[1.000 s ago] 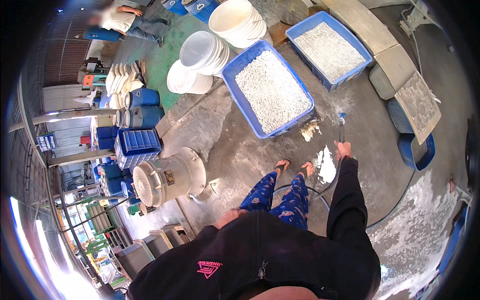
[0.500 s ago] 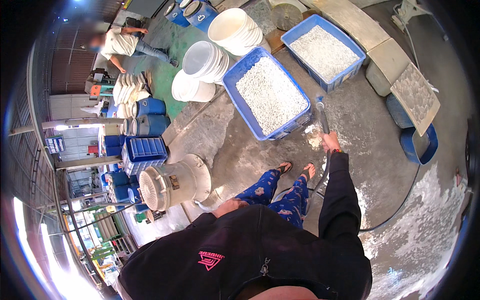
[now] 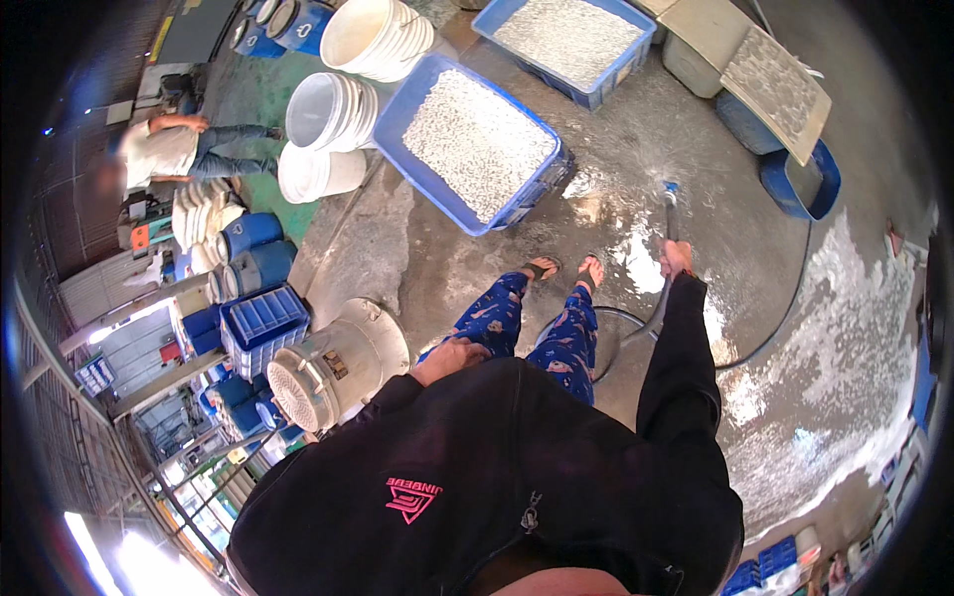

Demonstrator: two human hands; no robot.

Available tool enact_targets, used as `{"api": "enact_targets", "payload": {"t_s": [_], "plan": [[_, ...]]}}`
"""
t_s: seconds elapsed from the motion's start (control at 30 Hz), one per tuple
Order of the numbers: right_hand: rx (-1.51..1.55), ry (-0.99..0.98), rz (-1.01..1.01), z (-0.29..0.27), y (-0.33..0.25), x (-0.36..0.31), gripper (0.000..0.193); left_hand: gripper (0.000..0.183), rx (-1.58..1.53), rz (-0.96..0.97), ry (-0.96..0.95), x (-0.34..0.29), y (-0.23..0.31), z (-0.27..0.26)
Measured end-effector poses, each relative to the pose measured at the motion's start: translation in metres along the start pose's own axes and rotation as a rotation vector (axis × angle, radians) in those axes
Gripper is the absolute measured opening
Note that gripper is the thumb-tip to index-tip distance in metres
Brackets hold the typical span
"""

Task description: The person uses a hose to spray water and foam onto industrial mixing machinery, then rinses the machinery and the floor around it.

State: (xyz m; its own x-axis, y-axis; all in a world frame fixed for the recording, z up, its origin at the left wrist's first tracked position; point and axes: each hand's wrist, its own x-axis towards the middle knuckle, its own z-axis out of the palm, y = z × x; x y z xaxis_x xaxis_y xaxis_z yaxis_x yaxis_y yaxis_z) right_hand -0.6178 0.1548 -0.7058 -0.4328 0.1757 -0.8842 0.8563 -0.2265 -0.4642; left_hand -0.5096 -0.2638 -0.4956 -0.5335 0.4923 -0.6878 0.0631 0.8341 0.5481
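My right hand [image 3: 677, 258] is closed round a dark hose [image 3: 657, 310], held out over the wet floor. At the hose's far end a blue nozzle [image 3: 671, 188] points away from me, and water sprays out onto the concrete. My left hand [image 3: 452, 360] lies against my left thigh, over blue patterned trousers [image 3: 489, 323], with nothing visible in it. Left of the spray stands a blue tub [image 3: 548, 195] filled with small white pieces [image 3: 475, 139]. Farther off is a second blue tub [image 3: 602, 92] with similar white pieces [image 3: 566, 40].
A lidded metal drum [image 3: 348, 348] stands at my left. White buckets [image 3: 323, 174] and blue barrels [image 3: 256, 233] are farther left, where a person [image 3: 169, 154] is. At right are an empty-looking blue bin [image 3: 823, 189] and foam-covered floor [image 3: 855, 328]. The hose loops near my feet [image 3: 590, 270].
My view has swung right, so the tubs sit farther left. The nozzle now points at open floor right of the near tub, with spray spreading. The other person has changed posture.
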Motion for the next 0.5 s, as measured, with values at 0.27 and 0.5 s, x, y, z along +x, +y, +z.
{"api": "enact_targets", "payload": {"t_s": [0.27,0.5], "plan": [[0.021,0.144,-0.127,-0.028,0.016,-0.079,0.035,0.02,0.201,0.277,0.022,0.037,-0.024,-0.019],[-0.072,0.191,-0.078,0.041,0.01,-0.121,0.037,0.018,0.151,0.407,-0.042,0.041,-0.06,-0.047]]}}
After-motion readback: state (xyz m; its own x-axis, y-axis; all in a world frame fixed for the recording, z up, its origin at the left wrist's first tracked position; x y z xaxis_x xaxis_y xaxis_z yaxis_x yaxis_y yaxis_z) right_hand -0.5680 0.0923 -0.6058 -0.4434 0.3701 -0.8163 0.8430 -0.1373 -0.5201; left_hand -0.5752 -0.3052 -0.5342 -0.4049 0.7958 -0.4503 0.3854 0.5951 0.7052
